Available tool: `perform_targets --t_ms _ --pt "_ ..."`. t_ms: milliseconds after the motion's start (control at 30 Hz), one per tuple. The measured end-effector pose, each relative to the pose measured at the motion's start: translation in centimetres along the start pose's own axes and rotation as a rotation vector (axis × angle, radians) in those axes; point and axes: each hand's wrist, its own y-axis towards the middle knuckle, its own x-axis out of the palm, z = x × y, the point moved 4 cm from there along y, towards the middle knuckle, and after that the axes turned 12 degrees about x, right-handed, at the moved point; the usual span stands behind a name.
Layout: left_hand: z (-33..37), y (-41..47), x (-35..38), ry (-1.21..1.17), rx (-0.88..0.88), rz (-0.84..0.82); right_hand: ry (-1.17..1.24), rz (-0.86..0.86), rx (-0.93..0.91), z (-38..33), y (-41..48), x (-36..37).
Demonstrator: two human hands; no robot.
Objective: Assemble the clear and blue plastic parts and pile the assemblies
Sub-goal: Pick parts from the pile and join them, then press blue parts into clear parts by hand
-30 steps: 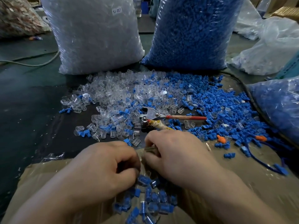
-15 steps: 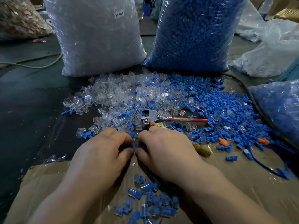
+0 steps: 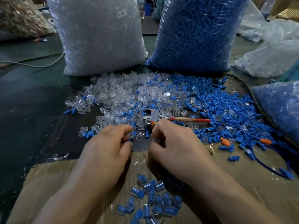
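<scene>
My left hand (image 3: 106, 147) lies at the near edge of the loose parts, fingers curled, its fingertips pinching a small clear part (image 3: 131, 136). A short gap to the right, my right hand (image 3: 176, 143) has its fingers curled downward; whatever is under them is hidden. Loose clear parts (image 3: 121, 94) are heaped ahead on the left and loose blue parts (image 3: 218, 107) on the right. The pile of clear-and-blue assemblies (image 3: 150, 202) lies on the cardboard (image 3: 48, 183) between my forearms.
Pliers with a red handle (image 3: 186, 119) lie just beyond my right hand. A big bag of clear parts (image 3: 100, 34) and a bag of blue parts (image 3: 194, 33) stand behind the heaps. Another blue bag (image 3: 279, 110) sits at the right, with orange plugs (image 3: 225, 142) near it.
Both hands moved forward from above the assembly pile to the edge of the loose parts. They were pressed together and now sit slightly apart.
</scene>
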Motion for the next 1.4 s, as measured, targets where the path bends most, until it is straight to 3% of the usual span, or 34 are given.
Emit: perform_targets --t_ms 100,200,300,567,733,900,1033,1267,1400 --pt "-0.7 -0.3 0.2 -0.378 -0.061 0.116 0.231 -0.023 0.061 0.6 0.2 0.0" --pt "-0.8 -0.4 0.9 -0.794 -0.129 0.179 0.487 -0.179 0.123 0.4 0.3 0.2" --pt "-0.6 -0.4 1.0 -0.976 -0.126 0.22 0.716 -0.325 0.154 0.1 0.0 0.3" --pt "-0.1 -0.5 0.9 -0.838 -0.043 0.26 0.938 -0.475 0.131 -0.3 -0.1 0.4" --pt "-0.1 -0.5 0.8 -0.811 -0.03 0.217 1.012 -0.439 0.135 -0.4 -0.1 0.3" --pt "0.1 -0.7 0.8 -0.825 -0.038 0.131 0.954 -0.433 0.139 -0.3 -0.1 0.4" --pt "-0.1 -0.5 0.5 -0.741 -0.014 0.116 0.858 -0.524 0.162 -0.1 -0.1 0.2" --pt "0.8 -0.4 0.2 -0.788 -0.001 0.138 1.111 -0.631 0.236 -0.8 -0.3 0.7" --pt "1.5 -0.5 -0.1 -0.964 -0.035 0.082 1.221 -0.668 0.281 -1.2 -0.3 0.7"
